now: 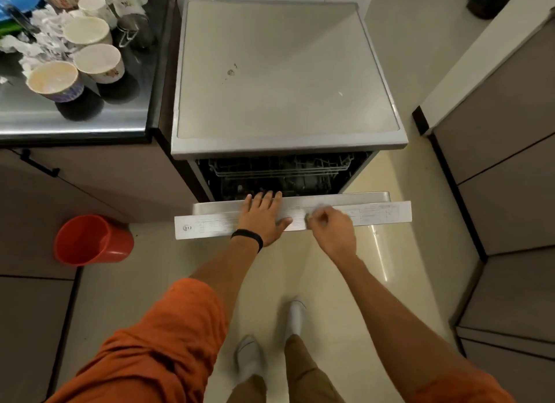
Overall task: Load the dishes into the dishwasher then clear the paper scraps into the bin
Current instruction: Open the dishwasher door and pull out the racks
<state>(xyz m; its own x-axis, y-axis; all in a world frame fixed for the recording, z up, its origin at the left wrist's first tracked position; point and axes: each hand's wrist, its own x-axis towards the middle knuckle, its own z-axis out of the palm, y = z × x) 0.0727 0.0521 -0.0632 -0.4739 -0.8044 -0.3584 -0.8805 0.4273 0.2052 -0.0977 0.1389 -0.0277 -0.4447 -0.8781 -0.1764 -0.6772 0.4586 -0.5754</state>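
The dishwasher [285, 72] door [375, 214] is part way open. Its long edge runs left to right, and its top leans toward the person. The left hand [264, 219] lies flat on that edge, fingers straight. The right hand [330, 226] is curled beside it, and I cannot tell if it grips anything. Cups [99, 61] and paper scraps [48, 33] sit on the counter [75, 123] at the left. The red bin [90, 240] stands on the floor below.

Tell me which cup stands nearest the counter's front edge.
The purple-banded cup; the floral cup beside it and the rest stand farther back.
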